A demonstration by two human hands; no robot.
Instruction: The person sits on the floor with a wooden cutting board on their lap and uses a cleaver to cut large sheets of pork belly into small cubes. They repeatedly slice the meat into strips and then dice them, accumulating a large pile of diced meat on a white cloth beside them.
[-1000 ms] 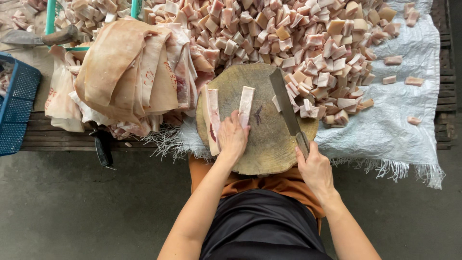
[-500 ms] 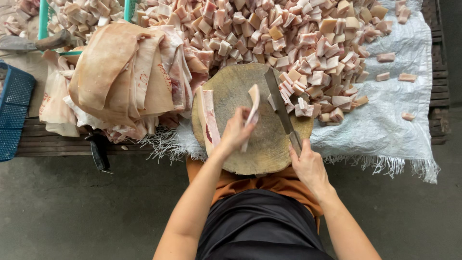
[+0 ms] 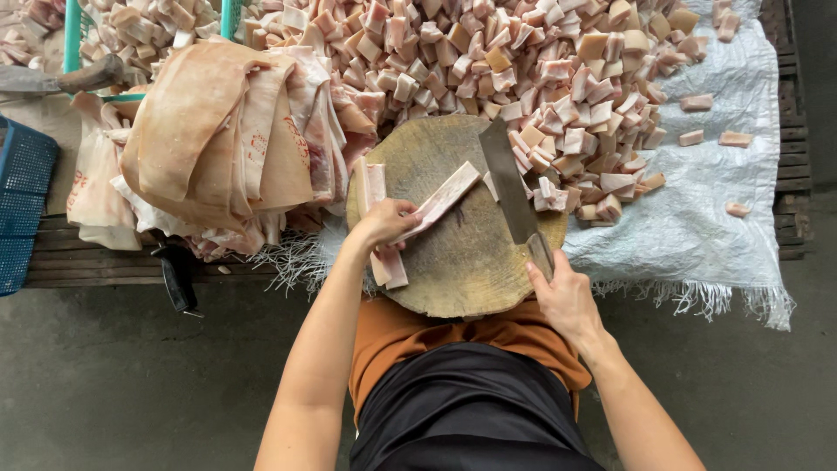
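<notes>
Tight up top, open near side

Board (image 3: 462, 270) centre's bare betw. the meat strip (image 3: 440, 202) & cleaver (image 3: 510, 187). Cube pile (image 3: 540, 78) crowds far/right rim, skin stack (image 3: 218, 131) blocks left. Near edge w/ floor (image 3: 131, 384) is free.

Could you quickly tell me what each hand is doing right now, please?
Left hand: closed on a strip of pork.
Right hand: closed on the cleaver handle.

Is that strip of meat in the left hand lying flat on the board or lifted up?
Lifted at one end: the left hand grips the meat strip, which slants across the round chopping board.
</notes>
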